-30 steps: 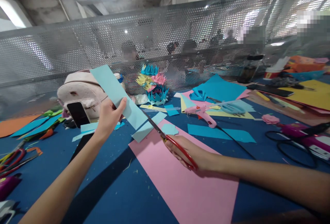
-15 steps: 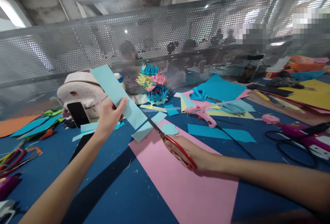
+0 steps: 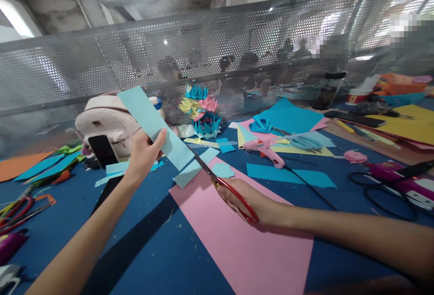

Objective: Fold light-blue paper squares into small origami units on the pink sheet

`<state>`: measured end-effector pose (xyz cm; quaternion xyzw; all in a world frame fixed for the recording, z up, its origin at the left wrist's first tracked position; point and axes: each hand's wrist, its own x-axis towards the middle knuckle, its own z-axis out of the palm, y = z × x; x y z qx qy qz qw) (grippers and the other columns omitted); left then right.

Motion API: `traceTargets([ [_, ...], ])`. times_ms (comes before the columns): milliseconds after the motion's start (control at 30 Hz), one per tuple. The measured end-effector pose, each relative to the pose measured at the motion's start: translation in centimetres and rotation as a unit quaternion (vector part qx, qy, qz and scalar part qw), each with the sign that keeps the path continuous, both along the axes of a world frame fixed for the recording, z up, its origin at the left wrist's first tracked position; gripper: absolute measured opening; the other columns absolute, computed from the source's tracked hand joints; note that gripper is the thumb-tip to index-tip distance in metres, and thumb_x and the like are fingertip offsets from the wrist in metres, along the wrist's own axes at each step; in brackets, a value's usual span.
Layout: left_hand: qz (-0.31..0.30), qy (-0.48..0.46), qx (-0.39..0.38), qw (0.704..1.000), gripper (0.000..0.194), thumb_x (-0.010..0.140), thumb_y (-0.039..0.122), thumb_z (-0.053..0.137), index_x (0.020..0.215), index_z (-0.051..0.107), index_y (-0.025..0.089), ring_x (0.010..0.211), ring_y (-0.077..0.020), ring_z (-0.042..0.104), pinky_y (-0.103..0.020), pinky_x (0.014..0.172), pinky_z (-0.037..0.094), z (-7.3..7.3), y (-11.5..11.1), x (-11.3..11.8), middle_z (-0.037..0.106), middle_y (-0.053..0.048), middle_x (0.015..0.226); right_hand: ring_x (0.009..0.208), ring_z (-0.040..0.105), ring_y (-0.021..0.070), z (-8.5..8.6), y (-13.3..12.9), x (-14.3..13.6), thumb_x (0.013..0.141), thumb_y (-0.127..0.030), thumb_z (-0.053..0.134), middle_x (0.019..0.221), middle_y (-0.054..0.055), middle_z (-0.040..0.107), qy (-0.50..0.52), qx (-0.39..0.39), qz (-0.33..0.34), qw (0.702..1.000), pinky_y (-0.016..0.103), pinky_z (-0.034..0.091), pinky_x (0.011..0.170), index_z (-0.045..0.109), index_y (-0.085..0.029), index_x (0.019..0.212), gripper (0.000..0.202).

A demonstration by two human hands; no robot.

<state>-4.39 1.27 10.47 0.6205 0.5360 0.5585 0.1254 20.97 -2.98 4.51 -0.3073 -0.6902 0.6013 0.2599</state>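
Observation:
A light blue paper strip slants in the air, pinched between the thumb and fingers of my left hand. My right hand is wrapped round the red handles of a pair of scissors. The scissors' blades point up and left, their tip at the strip's lower right end. Below the blades lie a second light blue strip and a small light blue scrap. A large pink sheet lies on the blue table under my right hand.
A white backpack with a phone against it stands at the back left. Folded paper flowers sit at the back middle. A pink glue gun, its cord and blue sheets lie to the right. More scissors rest at far left.

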Motion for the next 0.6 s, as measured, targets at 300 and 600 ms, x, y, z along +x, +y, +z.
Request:
traceTargets([
  [300,-0.012,-0.021,0.003,1.000,0.039,0.082,0.037,0.058,0.050,0.045,0.018,0.027,-0.0075,0.039,-0.018,0.030,0.027,-0.36,0.37,-0.11,0.042,0.005,0.034,0.053,0.009,0.0096,-0.02,0.27,-0.47,0.092,-0.048,0.045,0.063,-0.006,0.015,0.018,-0.106,-0.009,0.994,0.023,0.011,0.043,0.020,-0.022,0.069,0.043],
  [600,-0.015,-0.028,0.001,0.999,0.038,0.082,0.036,0.059,0.051,0.045,0.018,0.028,-0.0073,0.039,-0.018,0.030,0.027,-0.33,0.24,-0.10,0.041,0.006,0.034,0.051,0.013,0.0083,-0.49,0.25,0.06,0.084,-0.037,0.059,0.061,-0.006,0.024,-0.003,-0.017,0.001,1.000,0.022,0.013,0.041,0.032,-0.022,0.069,0.035],
])
